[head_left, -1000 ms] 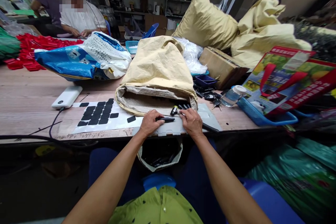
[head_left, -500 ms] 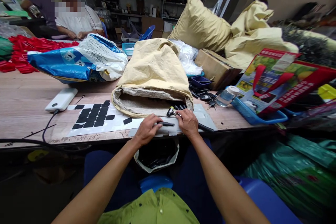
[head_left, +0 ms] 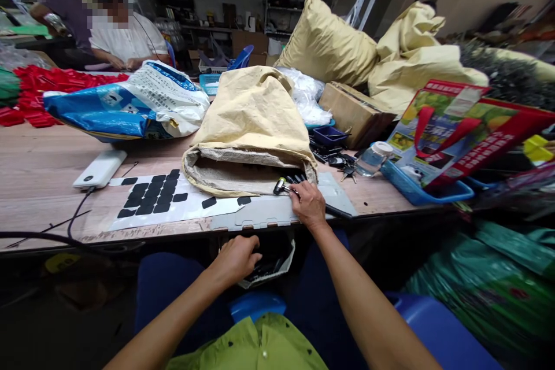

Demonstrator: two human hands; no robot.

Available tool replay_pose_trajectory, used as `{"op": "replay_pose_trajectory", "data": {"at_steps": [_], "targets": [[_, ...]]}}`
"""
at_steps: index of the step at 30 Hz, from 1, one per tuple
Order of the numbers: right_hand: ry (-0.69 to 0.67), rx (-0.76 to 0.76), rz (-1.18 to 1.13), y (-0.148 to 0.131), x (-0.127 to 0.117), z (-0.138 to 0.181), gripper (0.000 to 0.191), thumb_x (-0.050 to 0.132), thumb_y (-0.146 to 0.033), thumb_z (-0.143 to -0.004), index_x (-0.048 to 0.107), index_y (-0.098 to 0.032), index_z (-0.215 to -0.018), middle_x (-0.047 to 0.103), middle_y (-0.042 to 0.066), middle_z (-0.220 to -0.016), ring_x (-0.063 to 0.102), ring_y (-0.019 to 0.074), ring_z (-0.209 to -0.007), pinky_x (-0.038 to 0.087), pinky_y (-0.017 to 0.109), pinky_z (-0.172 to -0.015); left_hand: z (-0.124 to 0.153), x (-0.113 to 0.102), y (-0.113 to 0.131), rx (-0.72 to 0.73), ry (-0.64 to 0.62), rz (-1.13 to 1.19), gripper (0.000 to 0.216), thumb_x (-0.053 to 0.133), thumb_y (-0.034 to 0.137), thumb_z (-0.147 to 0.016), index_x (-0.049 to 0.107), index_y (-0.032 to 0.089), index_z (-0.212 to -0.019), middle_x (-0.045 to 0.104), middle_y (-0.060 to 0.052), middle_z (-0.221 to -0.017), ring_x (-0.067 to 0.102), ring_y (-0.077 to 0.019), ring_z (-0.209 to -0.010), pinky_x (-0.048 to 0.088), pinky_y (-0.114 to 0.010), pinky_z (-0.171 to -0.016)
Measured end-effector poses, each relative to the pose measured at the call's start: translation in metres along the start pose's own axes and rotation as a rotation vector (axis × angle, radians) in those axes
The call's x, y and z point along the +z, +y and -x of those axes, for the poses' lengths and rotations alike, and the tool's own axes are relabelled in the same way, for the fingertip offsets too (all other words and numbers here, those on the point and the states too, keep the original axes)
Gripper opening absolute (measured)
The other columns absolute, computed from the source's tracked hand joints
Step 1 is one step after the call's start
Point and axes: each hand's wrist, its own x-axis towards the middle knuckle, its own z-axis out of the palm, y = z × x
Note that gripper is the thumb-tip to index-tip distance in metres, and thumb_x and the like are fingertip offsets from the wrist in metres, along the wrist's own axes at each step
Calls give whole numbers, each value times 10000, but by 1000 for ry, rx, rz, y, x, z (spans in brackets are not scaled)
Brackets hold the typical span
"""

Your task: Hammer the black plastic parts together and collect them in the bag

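Note:
My right hand (head_left: 309,203) is closed around a small hammer (head_left: 280,186), its head to the left of my fingers and its black handle sticking out to the right. It rests on a grey board (head_left: 255,214) at the table's front edge. In front of it lies a beige sack (head_left: 255,110), mouth toward me, with several dark slim pieces (head_left: 296,178) at the opening's right side. My left hand (head_left: 237,258) is below the table edge, over a pale-rimmed container (head_left: 284,266) of dark pieces. Its thumb and forefinger are apart, with nothing visible between them.
A white sheet with black rounded squares (head_left: 151,195) lies on the left, beside a white power bank (head_left: 99,170) with a cable. A blue-and-white bag (head_left: 130,101) lies behind. To the right are a jar (head_left: 373,159) and a blue tray (head_left: 427,189). Two people sit at back left.
My left hand has come down and back from the board to the container, and the slim black piece it held is no longer seen. The right hand stays on the hammer.

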Motion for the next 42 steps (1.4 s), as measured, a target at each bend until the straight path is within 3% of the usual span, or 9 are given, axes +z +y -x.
{"op": "replay_pose_trajectory", "data": {"at_steps": [2,4,7,12,17,24,30,35,42], "targets": [[4,1,8,-1,0,0,176,607,-247,-933,730,-223,-1057,654,46,-971,523,225,-938,398,337,-841,-18,-29,13,83,12,136,137,634,333,-894,731,246,-851,731,-36,-768,694,-221,-751,445,-280,-646],[5,1,14,-1,0,0,176,603,-249,-934,726,-225,-1057,650,49,-970,522,226,-935,396,340,-834,-47,-58,25,113,158,142,202,596,335,-914,750,239,-826,712,-34,-721,656,-204,-702,431,-279,-634],[-1,-6,21,-1,-2,0,174,596,-254,-934,721,-229,-1054,641,53,-970,522,227,-934,397,343,-828,-103,-88,41,135,380,66,219,568,301,-932,773,279,-1007,743,-37,-879,651,-215,-805,457,-292,-707],[-34,-13,25,0,-3,-1,171,604,-265,-938,712,-229,-1065,636,57,-988,519,232,-951,403,346,-838,-182,-100,54,252,407,-138,317,531,252,-960,742,314,-1188,635,-63,-1127,608,-230,-1053,479,-309,-874],[-47,-5,14,1,-4,0,167,591,-272,-951,702,-236,-1069,636,62,-999,521,237,-973,405,350,-865,-213,-97,52,178,373,-179,268,694,279,-863,736,282,-1127,562,-84,-1083,601,-282,-1039,469,-368,-898],[-73,2,39,0,-4,-1,178,581,-284,-956,700,-230,-1077,635,66,-1013,512,240,-977,401,351,-867,-207,-93,51,130,383,-198,172,658,321,-915,715,253,-1063,576,-95,-1138,591,-285,-1055,441,-373,-886],[-53,2,26,1,-3,-1,178,589,-277,-952,707,-227,-1075,636,64,-1005,519,238,-968,404,353,-860,-147,-95,24,216,436,-88,103,623,296,-943,686,241,-1003,671,-62,-980,539,-258,-974,407,-358,-845],[-33,7,12,1,-1,-1,159,599,-252,-940,712,-227,-1050,645,59,-997,530,235,-955,409,352,-855,-100,-68,-3,252,440,-30,116,669,317,-910,697,237,-990,695,-40,-954,537,-243,-941,409,-357,-844],[-46,-8,25,2,-1,-2,183,581,-242,-962,720,-220,-1080,659,59,-998,540,232,-949,420,349,-854,-102,-41,-11,227,490,115,198,749,349,-849,749,254,-1022,701,-32,-977,558,-241,-997,408,-370,-910]]}}
